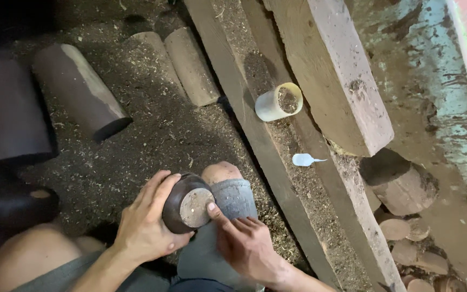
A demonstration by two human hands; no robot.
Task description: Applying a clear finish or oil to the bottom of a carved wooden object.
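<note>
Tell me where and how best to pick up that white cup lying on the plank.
Probably grip the white cup around its round side wall, coming from above. It lies tipped on the plank, mouth facing up-right and holding sawdust, so the curved wall is the exposed part.

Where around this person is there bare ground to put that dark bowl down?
The sawdust-strewn ground between the dark split log, the two pale log halves and the long grey plank lies bare. It is crowded at right, where round wood offcuts pile up. The left hand holds the dark round wooden bowl; the right hand touches it.
</note>
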